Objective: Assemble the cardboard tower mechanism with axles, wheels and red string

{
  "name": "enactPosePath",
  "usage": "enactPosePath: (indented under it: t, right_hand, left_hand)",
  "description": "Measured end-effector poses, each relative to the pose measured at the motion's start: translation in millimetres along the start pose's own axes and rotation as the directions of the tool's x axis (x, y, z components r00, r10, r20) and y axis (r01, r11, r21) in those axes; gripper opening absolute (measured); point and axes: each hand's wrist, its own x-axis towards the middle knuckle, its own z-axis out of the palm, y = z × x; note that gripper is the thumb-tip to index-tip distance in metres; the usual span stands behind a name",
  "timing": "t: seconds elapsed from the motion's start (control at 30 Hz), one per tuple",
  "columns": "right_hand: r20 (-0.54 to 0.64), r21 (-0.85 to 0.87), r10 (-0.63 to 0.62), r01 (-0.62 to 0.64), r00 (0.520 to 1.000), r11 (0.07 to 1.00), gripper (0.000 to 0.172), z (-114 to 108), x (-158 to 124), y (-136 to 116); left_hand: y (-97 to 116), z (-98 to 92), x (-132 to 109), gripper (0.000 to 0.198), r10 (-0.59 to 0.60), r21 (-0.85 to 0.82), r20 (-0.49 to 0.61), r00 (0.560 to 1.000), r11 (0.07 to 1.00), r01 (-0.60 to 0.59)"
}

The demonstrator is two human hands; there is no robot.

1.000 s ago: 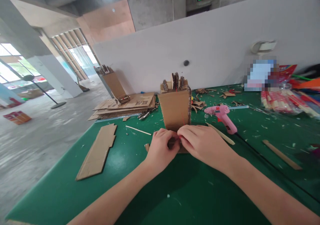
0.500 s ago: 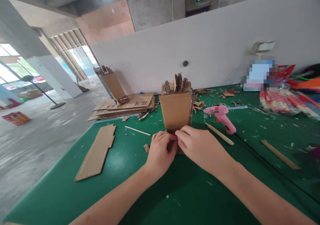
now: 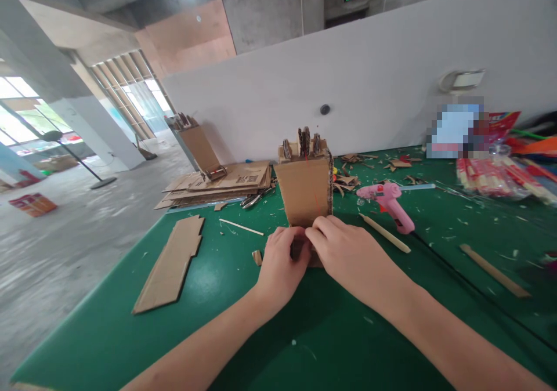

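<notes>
A cardboard model [image 3: 303,191] stands upright on the green table, with short corrugated pieces on its top. Down its front panel runs a thin red string [image 3: 317,198], reaching the fingers of my right hand [image 3: 343,246]. That hand is closed in a pinch at the model's foot. Curled at the same spot, my left hand [image 3: 281,260] has its thumb and fingers closed near the right fingertips. What sits between the left fingers is hidden. Part of the cardboard base [image 3: 315,260] shows between and below the hands.
A pink glue gun [image 3: 387,199] and a pale tapered stick [image 3: 385,233] lie to the right, beside a cardboard strip [image 3: 494,270]. Left are a notched cardboard piece [image 3: 172,266], a thin stick [image 3: 241,227] and stacked cardboard [image 3: 248,176] bearing another model [image 3: 202,150]. Scraps lie behind.
The cardboard model's top has shifted slightly left and the red string shows more along its front. Both hands stay at its foot, fingertips close together.
</notes>
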Motion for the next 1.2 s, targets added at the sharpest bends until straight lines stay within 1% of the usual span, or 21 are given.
enactPosePath:
  t: [0.2,0.3,0.4,0.57,0.67,0.77,0.87,0.93,1.07,1.2]
  right_hand:
    - [-0.028,0.022,-0.023,0.024,0.999,0.999,0.010,2.4,-1.7,2.3]
    - [-0.031,0.063,-0.045,0.047,0.999,0.997,0.008,3.9,-4.2,6.8]
    - [-0.030,0.129,-0.064,0.068,0.997,0.989,0.012,3.3,-5.1,9.7]
    - [-0.062,0.248,0.012,0.004,0.998,0.969,0.014,-1.0,-3.9,8.4]
    - [-0.028,0.302,0.026,-0.017,0.999,0.953,0.013,-2.1,-3.7,9.4]
    - [0.011,0.347,0.024,-0.026,1.000,0.937,0.012,-2.0,-3.8,11.6]
    - [0.026,0.376,0.015,-0.023,1.000,0.926,0.010,-1.6,-3.9,12.4]
    - [0.023,0.412,-0.019,0.007,1.000,0.911,0.009,-1.2,-4.1,12.2]
    - [-0.025,0.470,-0.055,0.060,0.998,0.881,0.015,0.4,-4.3,11.1]
    - [-0.073,0.469,-0.028,0.059,0.997,0.881,0.016,2.3,-4.1,7.8]
  left_hand:
    - [0.6,-3.1,1.8,0.014,0.064,0.012,0.036,0.997,0.998,-0.064]
    - [0.6,-4.8,2.3,0.013,0.095,0.011,0.078,0.992,0.995,-0.096]
    - [0.1,-5.2,2.7,0.013,0.118,0.007,0.105,0.987,0.993,-0.119]
    - [-0.9,-6.1,2.2,0.010,0.126,0.016,0.118,0.985,0.991,-0.129]
    - [-0.9,-9.6,2.3,0.010,0.134,0.011,0.125,0.983,0.991,-0.137]
    - [-1.3,-13.7,3.7,0.010,0.146,-0.026,0.160,0.976,0.989,-0.143]
    - [-2.2,-16.3,5.8,0.012,0.148,-0.086,0.191,0.970,0.987,-0.133]
    - [-2.6,-17.1,7.0,0.011,0.136,-0.118,0.194,0.972,0.986,-0.114]
    - [-2.8,-17.8,8.9,0.009,0.104,-0.165,0.195,0.975,0.984,-0.072]
    - [-3.2,-17.3,10.5,0.008,0.074,-0.173,0.200,0.977,0.984,-0.039]
